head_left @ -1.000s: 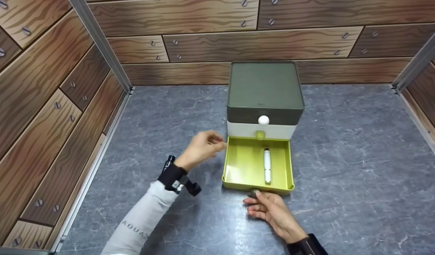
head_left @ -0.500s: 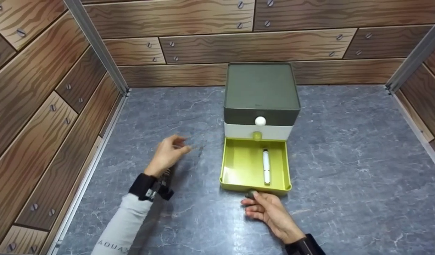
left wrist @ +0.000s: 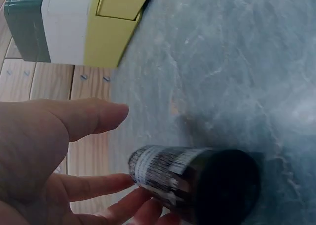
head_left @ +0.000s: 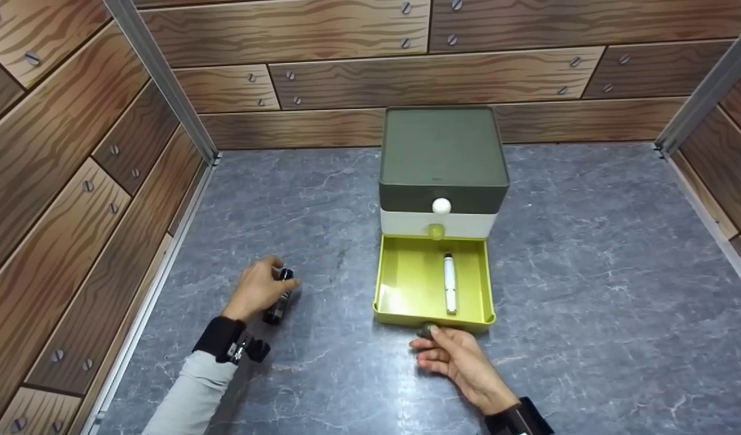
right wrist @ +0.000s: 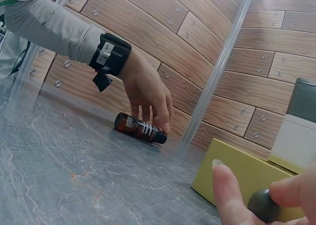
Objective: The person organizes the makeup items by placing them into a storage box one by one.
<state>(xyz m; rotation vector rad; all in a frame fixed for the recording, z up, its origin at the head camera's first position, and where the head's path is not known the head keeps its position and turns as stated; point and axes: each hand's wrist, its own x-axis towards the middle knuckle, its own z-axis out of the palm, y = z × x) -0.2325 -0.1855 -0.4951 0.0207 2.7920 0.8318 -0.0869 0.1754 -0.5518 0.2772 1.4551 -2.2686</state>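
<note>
A small dark amber bottle (head_left: pixel 277 309) with a black cap and a printed label lies on its side at the left of the grey tabletop. My left hand (head_left: pixel 255 290) reaches over it. In the left wrist view the fingers are beside the bottle (left wrist: pixel 165 173), while the thumb (left wrist: pixel 98 117) stands apart from it. My right hand (head_left: pixel 467 371) pinches the dark round knob (right wrist: pixel 263 205) of the yellow-green drawer (head_left: pixel 406 318). That drawer is pulled out, and a white pen-shaped thing (head_left: pixel 450 284) with a dark end lies inside, right of its middle.
Behind the drawer rises the box stack: a dark green top unit (head_left: pixel 442 148) with a white knob (head_left: pixel 441 206) and a white middle unit (head_left: pixel 406 223) with a yellow-green knob (head_left: pixel 436 231). Wood-patterned walls (head_left: pixel 346 84) bound the back and sides.
My left hand has moved from beside the drawer leftward and toward me, down over the bottle. The right hand stays on the knob and the drawer has not moved.
</note>
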